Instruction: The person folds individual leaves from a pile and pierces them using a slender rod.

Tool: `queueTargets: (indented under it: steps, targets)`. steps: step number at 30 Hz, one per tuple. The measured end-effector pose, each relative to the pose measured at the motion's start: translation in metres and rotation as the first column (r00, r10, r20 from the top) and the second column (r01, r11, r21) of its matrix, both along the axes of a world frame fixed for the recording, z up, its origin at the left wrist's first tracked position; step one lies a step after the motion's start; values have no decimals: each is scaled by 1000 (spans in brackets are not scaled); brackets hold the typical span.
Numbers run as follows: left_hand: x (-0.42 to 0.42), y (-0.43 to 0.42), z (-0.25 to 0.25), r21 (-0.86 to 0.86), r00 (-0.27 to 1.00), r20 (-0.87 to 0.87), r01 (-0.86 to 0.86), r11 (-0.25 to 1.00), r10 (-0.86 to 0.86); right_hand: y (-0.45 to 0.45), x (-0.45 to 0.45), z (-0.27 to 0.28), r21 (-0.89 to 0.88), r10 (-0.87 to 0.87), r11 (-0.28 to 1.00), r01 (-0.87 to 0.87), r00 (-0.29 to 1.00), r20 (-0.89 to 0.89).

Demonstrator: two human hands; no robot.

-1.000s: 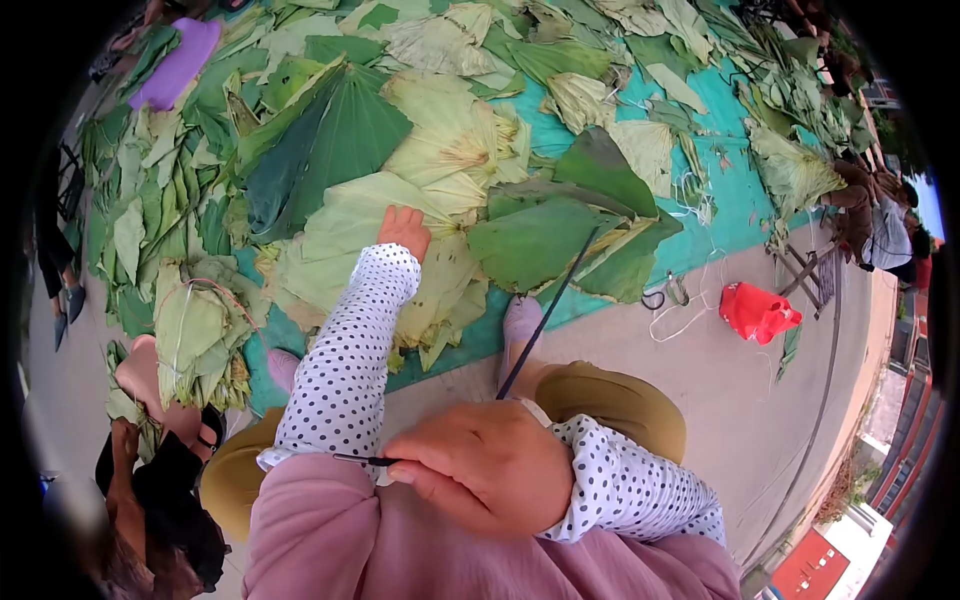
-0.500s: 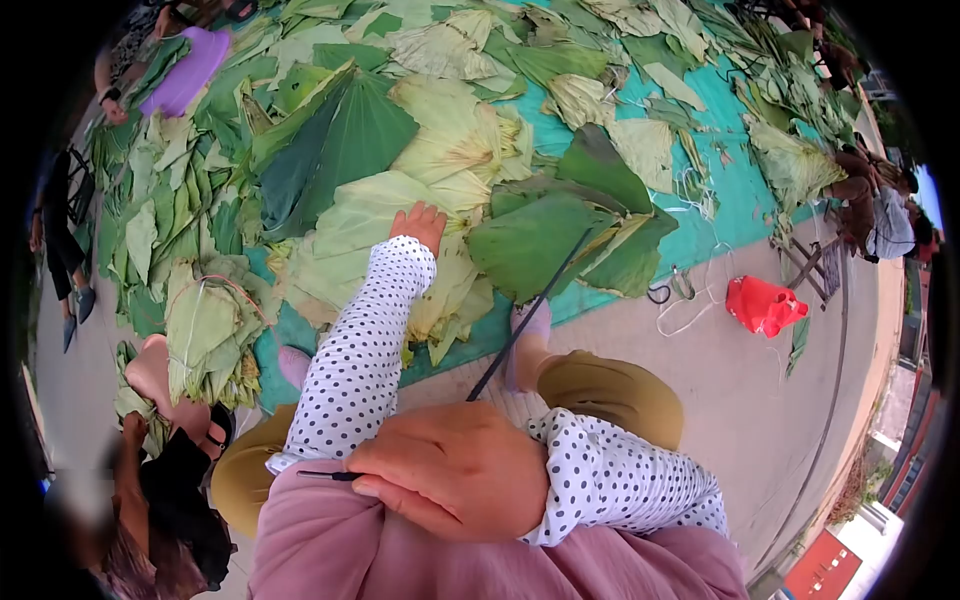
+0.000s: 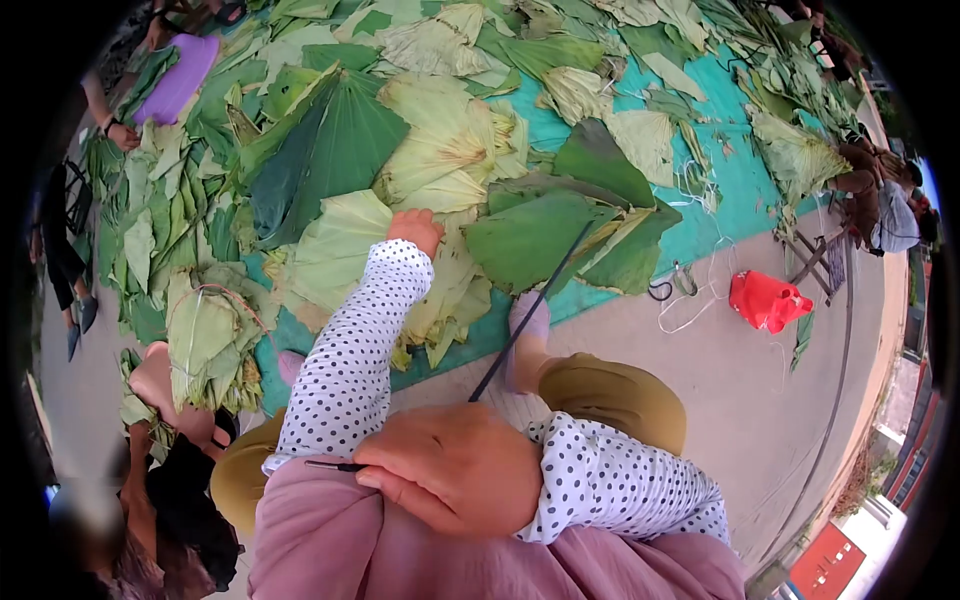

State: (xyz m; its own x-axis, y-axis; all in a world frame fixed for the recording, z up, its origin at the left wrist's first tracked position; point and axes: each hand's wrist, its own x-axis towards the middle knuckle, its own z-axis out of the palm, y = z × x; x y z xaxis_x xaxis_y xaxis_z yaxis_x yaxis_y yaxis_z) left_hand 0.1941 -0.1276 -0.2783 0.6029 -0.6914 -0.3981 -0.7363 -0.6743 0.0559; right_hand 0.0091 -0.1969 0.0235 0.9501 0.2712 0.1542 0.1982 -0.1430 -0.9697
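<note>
My left hand [image 3: 418, 230] reaches forward onto a pile of large leaves that look like lotus leaves. Its fingers are curled at the edge of a pale green leaf [image 3: 338, 245], whose rim is lifted beside them. Close to my body, my right hand [image 3: 450, 472] is closed around a long, thin dark rod [image 3: 530, 312]. The rod slants away from me, its far end over a dark green folded leaf [image 3: 535, 240]. A narrow pointed tip sticks out past my right thumb. Yellowish leaves [image 3: 440, 135] lie just beyond my left hand.
Leaves cover a teal sheet [image 3: 740, 175]. A tied leaf bundle [image 3: 205, 335] stands at left. A red bag [image 3: 768, 302], white string and scissors [image 3: 684, 280] lie on the pavement to the right. Other people sit at both sides; a purple sheet [image 3: 180, 80] is at far left.
My left hand's fingers have gone from spread flat to curled at the pale leaf, and that leaf's edge has shifted and risen. My right hand keeps the rod almost still.
</note>
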Motion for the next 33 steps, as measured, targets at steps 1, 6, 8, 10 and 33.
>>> queueTargets:
  steps: [1,6,8,10,33]
  targets:
    - [-1,8,15,-89,998,42,-32,995,36,-1,-1,1,9,-4,1000,4,1000,-18]
    - [-6,69,105,-548,906,160,-249,799,392,-6,-4,5,76,-20,997,16,998,61]
    - [-12,105,129,-661,645,-616,-736,149,452,-1,-5,3,81,-105,992,102,994,29]
    - [-40,124,182,-552,497,-812,-824,-126,307,4,-2,2,65,-127,990,125,991,32]
    - [-220,187,289,-588,568,-803,-704,-398,183,81,11,-15,-114,125,987,-116,990,70]
